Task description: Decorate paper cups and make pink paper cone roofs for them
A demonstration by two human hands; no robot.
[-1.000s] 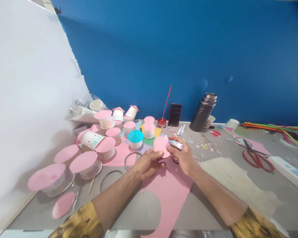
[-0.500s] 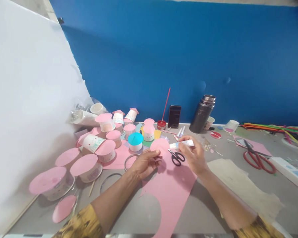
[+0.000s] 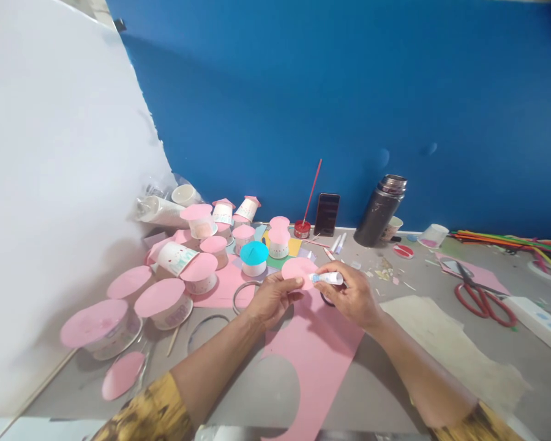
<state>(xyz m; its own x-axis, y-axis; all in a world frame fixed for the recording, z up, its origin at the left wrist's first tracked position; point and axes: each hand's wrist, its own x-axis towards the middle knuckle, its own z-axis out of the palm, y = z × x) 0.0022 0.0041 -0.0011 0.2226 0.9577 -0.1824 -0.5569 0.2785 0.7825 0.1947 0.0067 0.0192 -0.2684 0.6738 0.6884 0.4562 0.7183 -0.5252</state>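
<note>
My left hand (image 3: pixel 272 298) pinches a small pink paper circle (image 3: pixel 297 271) by its lower edge, above the table. My right hand (image 3: pixel 351 297) grips a small white glue tube (image 3: pixel 327 278), with the tube's tip touching the circle's right side. Both hands hover over a pink paper sheet (image 3: pixel 316 358) with round cut-outs. Black scissors lie under my right hand, mostly hidden.
Several paper cups with pink lids (image 3: pixel 161 301) and one with a blue lid (image 3: pixel 254 257) crowd the left. A white board (image 3: pixel 59 184) leans at the left. A phone (image 3: pixel 326 214), a flask (image 3: pixel 379 209), a red paint pot (image 3: pixel 302 228) and red scissors (image 3: pixel 485 300) lie beyond.
My right hand pulled the glue tube away to the right, uncovering the black scissors, then brought it back so the tip meets the pink circle. My left hand kept holding the circle.
</note>
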